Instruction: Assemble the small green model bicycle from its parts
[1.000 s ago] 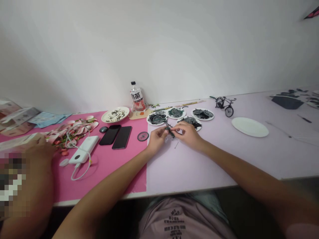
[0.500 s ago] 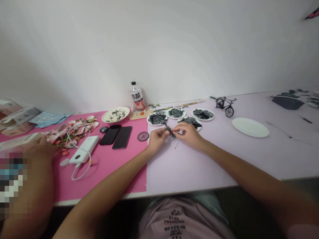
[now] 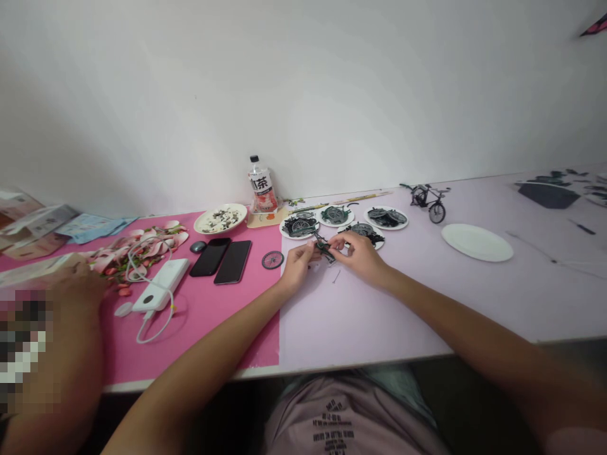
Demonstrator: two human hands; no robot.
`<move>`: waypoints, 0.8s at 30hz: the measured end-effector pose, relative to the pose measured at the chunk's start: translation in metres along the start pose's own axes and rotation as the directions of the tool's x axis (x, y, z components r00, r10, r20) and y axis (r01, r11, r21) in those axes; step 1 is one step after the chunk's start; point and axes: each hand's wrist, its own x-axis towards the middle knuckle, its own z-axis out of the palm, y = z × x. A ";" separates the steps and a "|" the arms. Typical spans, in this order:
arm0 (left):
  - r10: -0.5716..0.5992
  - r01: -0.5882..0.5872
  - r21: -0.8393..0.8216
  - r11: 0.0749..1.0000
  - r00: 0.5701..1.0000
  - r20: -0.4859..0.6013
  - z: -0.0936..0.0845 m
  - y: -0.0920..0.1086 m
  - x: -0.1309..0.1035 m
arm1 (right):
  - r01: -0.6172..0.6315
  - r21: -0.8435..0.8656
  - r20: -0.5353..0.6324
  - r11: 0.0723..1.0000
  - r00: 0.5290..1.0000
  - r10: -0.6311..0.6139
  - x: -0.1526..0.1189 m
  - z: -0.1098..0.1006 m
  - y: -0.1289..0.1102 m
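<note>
Between my two hands is a small dark green bicycle part (image 3: 324, 247). My left hand (image 3: 298, 264) pinches it from the left, and my right hand (image 3: 359, 254) pinches its right side with thumb and index finger. A thin small rod (image 3: 336, 276) lies on the table just below. To the left of my left hand a dark spoked wheel (image 3: 272, 260) lies flat. Behind the hands, small plates (image 3: 336, 224) hold dark wheels and other small parts. An assembled model bicycle (image 3: 428, 202) stands upright farther right.
At right lie a bare white plate (image 3: 477, 242) and a dark tray (image 3: 547, 195). Left are two phones (image 3: 232, 262), a white power bank (image 3: 161, 285) with cable, and pink pieces. A bottle (image 3: 262, 186) stands by the wall. Another person's arm (image 3: 76, 328) reaches in at far left.
The part between my hands has turned slightly, and my left fingers have shifted a little on it. The other person's hand at far left has moved slightly.
</note>
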 end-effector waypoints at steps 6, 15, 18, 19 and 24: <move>0.059 -0.061 0.124 0.990 0.998 0.022 -0.001 0.002 -0.002 | 0.004 -0.002 0.010 1.000 1.000 -0.004 0.000 0.001 -0.001; 0.051 -0.055 0.104 0.993 0.998 0.045 0.002 0.004 -0.003 | 0.002 0.006 0.010 1.000 1.000 -0.002 -0.001 0.001 -0.003; 0.053 -0.055 0.086 0.995 0.998 0.025 0.002 0.001 -0.001 | 0.023 0.006 0.028 1.000 0.999 -0.023 0.000 0.000 -0.004; 0.049 -0.050 0.084 0.995 0.999 0.016 0.001 0.000 -0.001 | 0.031 0.003 0.038 1.000 0.999 -0.031 -0.001 0.001 -0.005; 0.030 -0.028 0.065 0.997 0.999 -0.020 0.001 -0.001 -0.001 | 0.064 -0.018 0.060 0.998 0.996 -0.063 -0.003 0.002 -0.007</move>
